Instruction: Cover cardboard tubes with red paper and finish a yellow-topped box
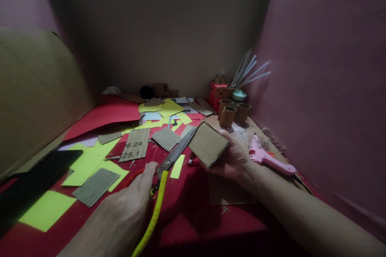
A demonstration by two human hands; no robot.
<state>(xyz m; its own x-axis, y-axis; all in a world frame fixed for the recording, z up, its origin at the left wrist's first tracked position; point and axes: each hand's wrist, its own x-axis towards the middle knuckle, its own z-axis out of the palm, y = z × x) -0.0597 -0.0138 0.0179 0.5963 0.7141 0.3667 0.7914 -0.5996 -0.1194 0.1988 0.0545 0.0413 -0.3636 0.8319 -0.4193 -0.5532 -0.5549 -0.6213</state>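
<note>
Left hand (129,204) on scissors (165,164), fingers curled at red handle, partly hidden; blades at left edge of cardboard square (208,144), contact hard to tell; square held tilted above red tabletop (179,221), fingers of right hand (237,160) gripping it from beneath and right side; pink glue gun (269,157) right of right hand; three cardboard tubes (227,117) beyond

- Toward seven o'clock on my feed I see the left hand (128,204), bare, with a broad, rounded back and a blunt-tipped thumb (148,173).
- Beyond it, the left forearm (93,233) shows me only a short bare stretch.
- Toward four o'clock I see the right hand (237,161), also bare, fingers mostly hidden.
- The right forearm (295,209), bare and smooth, widens from a slimmer wrist (252,173).
</note>
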